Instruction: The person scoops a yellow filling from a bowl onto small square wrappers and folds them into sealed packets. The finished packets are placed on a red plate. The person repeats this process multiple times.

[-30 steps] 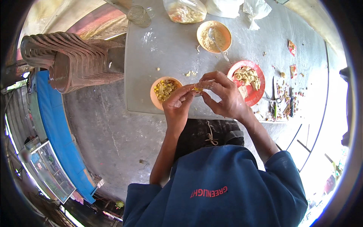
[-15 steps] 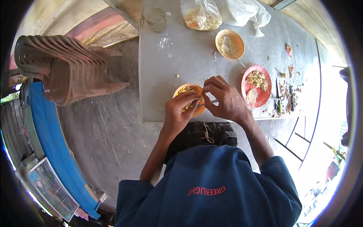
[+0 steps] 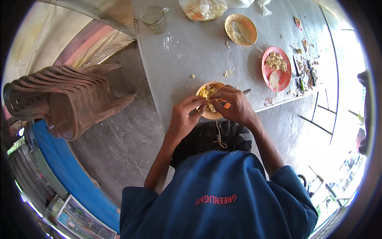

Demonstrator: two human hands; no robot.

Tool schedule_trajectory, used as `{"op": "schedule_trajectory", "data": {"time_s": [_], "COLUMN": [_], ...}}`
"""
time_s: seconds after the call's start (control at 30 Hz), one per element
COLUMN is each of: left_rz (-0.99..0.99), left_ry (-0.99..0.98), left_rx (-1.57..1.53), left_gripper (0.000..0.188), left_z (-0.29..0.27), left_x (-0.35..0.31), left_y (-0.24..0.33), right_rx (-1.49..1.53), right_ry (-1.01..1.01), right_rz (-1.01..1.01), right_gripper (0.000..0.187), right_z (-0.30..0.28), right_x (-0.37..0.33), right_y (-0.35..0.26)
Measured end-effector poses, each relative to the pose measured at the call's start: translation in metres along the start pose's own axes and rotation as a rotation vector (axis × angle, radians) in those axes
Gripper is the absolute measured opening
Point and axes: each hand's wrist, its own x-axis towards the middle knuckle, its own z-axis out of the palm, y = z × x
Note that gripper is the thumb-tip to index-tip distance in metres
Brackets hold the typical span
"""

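Because spills would likely land inside, the left hand and right hand hold bent fingertips close together over the orange bowl near mid-frame, pinching something I cannot make out.

From my seat I watch the left hand and right hand bring their fingertips together over an orange bowl of yellow, crumbly food (anything between them is too small for me to make out). A handle pokes out past the right hand. On the grey table I also see a red plate of folded dough pieces, a second bowl with a spoon, and a glass mug. Stacked brown chairs stand at left.
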Motion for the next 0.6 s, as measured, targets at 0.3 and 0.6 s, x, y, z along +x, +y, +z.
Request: {"op": "schedule_trajectory", "data": {"time_s": [0.3,0.6], "left_rz": [0.009,-0.003], "left_ry": [-0.085,-0.147], "left_rx": [0.01,0.018], "left_gripper": [0.025,0.025], "left_z": [-0.005,-0.001], "left_x": [0.01,0.015], "left_y": [-0.007,-0.01], "right_rx": [0.029,0.089], "right_ry": [0.044,-0.019], "right_rz": [0.087,0.094], "right_gripper": [0.016,0.019], "right_z": [0.003,0.004], "right_x": [-0.003,-0.002], "right_y": [0.002,0.014]}}
